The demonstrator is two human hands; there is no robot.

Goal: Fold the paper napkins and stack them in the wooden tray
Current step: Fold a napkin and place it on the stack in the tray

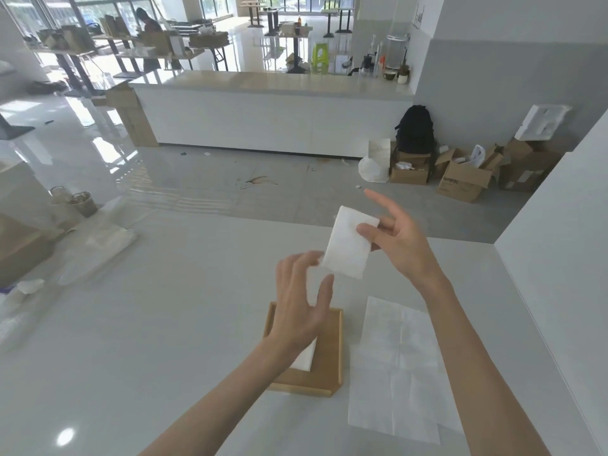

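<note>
a folded napkin (348,245) is pinched above the table by the right hand (398,238), presumably for the wooden tray (329,357) below; the left hand (302,301) is spread, holding nothing.

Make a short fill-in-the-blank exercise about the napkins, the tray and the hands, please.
1. The folded napkin is pinched in the ____ hand.
2. The wooden tray already holds a folded ____.
3. The unfolded napkins lie flat on the table, to the ____ of the tray.
4. The left hand is above the ____.

Missing words: right; napkin; right; tray
</note>
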